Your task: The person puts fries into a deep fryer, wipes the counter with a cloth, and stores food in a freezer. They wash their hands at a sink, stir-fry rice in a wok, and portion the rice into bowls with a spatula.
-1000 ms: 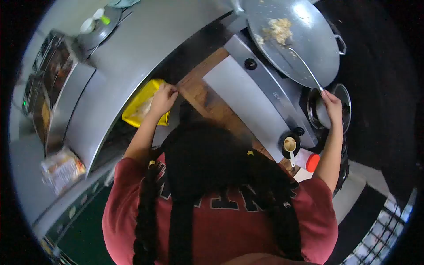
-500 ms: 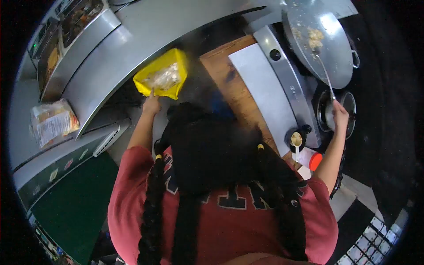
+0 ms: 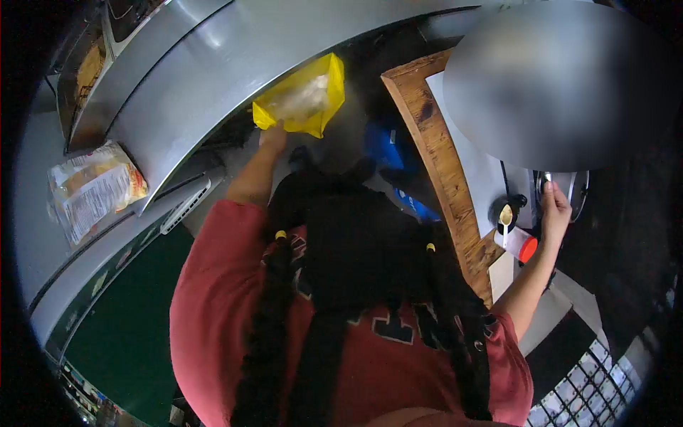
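Note:
My left hand [image 3: 273, 135] is closed on the near edge of a yellow plastic bag [image 3: 329, 89], which gapes and has pale, clear-looking wrapping inside. On the right, the fingers of my right hand [image 3: 557, 211] wrap round the metal handle of a long-handled cooking utensil [image 3: 548, 177]. A large grey blur covers the area beyond that handle, so the utensil's far end and the wok are hidden. Close to my right hand, a small scoop [image 3: 506, 215] with pale powder rests over a dark round container, beside a clear jar with a red lid [image 3: 527, 249].
A wooden board edge [image 3: 445, 156] runs beside a white surface [image 3: 480, 174]. The curved steel counter [image 3: 192, 78] spans the upper left, with a printed clear food bag [image 3: 96, 188] on it. Blue items [image 3: 384, 146] lie below the board.
The view has shifted, so the yellow bag appears farther right and higher. My right hand is lower in view, still on the utensil. The wok, visible before with food inside, is now blurred over.

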The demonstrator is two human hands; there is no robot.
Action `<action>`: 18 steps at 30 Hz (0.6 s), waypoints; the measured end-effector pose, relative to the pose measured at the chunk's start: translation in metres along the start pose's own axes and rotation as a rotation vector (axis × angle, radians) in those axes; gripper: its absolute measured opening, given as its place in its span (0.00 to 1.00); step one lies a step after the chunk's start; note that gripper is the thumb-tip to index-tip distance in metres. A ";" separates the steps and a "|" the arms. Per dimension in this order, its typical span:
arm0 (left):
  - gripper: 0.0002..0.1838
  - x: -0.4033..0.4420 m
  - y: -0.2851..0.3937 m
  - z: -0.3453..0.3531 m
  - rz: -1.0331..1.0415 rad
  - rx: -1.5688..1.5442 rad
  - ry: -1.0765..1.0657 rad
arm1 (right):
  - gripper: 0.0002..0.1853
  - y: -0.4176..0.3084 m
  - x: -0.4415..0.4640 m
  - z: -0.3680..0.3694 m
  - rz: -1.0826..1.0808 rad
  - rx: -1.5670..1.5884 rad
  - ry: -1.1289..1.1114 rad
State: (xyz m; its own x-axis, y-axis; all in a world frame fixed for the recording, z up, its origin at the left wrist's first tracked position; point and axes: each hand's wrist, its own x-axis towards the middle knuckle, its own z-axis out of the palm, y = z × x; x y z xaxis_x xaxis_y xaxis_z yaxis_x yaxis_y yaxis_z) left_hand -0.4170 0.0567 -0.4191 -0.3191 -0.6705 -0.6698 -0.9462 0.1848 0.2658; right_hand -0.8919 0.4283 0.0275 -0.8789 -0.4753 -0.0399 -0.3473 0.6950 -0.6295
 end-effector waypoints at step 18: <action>0.31 -0.065 -0.041 -0.022 0.098 0.101 -0.033 | 0.26 0.047 -0.145 0.455 0.563 -0.021 -1.188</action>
State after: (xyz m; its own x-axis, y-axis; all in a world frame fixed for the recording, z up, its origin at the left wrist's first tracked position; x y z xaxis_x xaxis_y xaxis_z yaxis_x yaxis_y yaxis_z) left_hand -0.3559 0.0769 -0.3712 -0.4104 -0.6220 -0.6669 -0.9105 0.3206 0.2613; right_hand -0.6320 0.2849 -0.3493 -0.0862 -0.2939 -0.9519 -0.0444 0.9557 -0.2911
